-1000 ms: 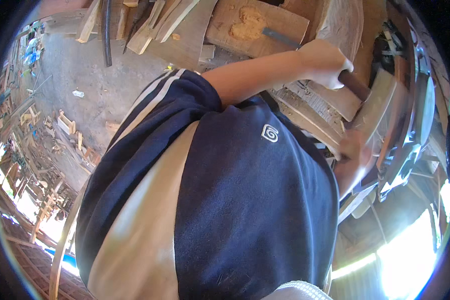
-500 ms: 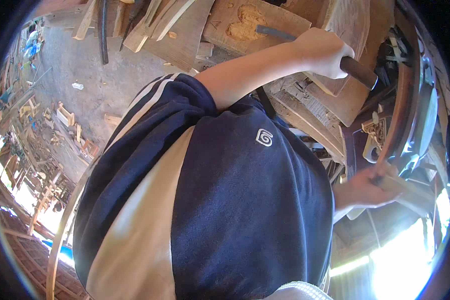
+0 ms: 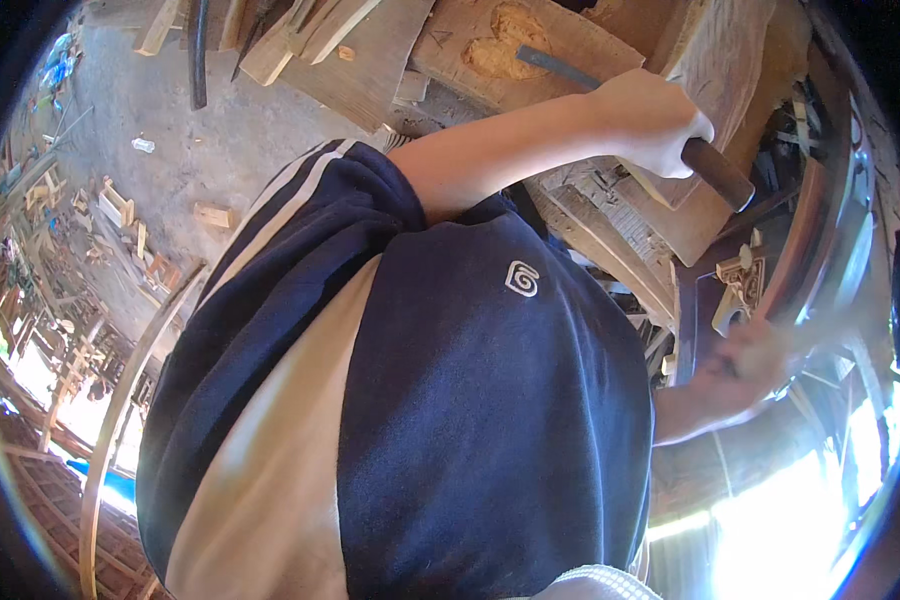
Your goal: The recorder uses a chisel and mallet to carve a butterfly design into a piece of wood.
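My left hand [image 3: 650, 120] reaches across my chest to the upper right, fingers wrapped around a chisel. The chisel's dark wooden handle [image 3: 718, 175] sticks out below the fist, and its flat grey blade [image 3: 562, 66] points to the upper left. The blade's tip lies over a rough, lighter hollow [image 3: 508, 45] cut into a wooden board [image 3: 450, 58]. Further right and lower, my right hand [image 3: 748, 358] is closed around a pale bar-shaped thing [image 3: 820, 335], smeared by motion; its exact kind cannot be made out. This bar is apart from the chisel handle.
Thick planks [image 3: 718, 75] lie beneath and beyond my left hand. A carved wooden piece [image 3: 740, 285] sits close to my right hand. Loose timber [image 3: 320, 40] lies at the upper left, and offcuts [image 3: 117, 205] are scattered on the concrete floor [image 3: 170, 185].
My right hand has swung upward and a little left with the pale bar. My left hand keeps its grip on the chisel; the whole view has shifted slightly.
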{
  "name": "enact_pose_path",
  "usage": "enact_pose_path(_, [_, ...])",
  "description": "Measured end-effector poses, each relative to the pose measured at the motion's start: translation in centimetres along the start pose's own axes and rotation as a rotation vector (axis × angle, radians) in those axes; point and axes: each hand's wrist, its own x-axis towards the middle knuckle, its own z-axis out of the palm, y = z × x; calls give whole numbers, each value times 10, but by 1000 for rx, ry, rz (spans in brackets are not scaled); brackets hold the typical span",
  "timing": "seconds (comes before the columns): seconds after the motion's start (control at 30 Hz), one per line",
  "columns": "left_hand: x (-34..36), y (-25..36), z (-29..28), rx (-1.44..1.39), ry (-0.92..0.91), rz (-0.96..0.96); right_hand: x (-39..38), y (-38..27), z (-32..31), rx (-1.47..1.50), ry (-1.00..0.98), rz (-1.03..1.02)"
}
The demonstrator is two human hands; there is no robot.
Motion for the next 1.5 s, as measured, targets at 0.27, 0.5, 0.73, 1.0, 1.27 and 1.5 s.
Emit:
enact_pose_path(0.27, [-5,-2,0,-27,-2,27,-9,-15,23,-397,-8,274])
enact_pose_path(0.5, [0,-7,7,42,-39,6,-14,-20,46,-37,-214,551])
enact_pose_path(0.73, [2,-14,6,4,-62,-66,-2,29,13,-78,-293,321])
enact_pose_path(1.0, [-10,-26,13,-19,98,83,-1,9,37,657,315,66])
enact_pose_path(1.27, [-11,4,-6,-94,-109,94,-15,7,19,331,124,354])
enact_pose_path(1.5, [-13,6,-10,-86,-113,153,-3,-4,-6,341,202,339])
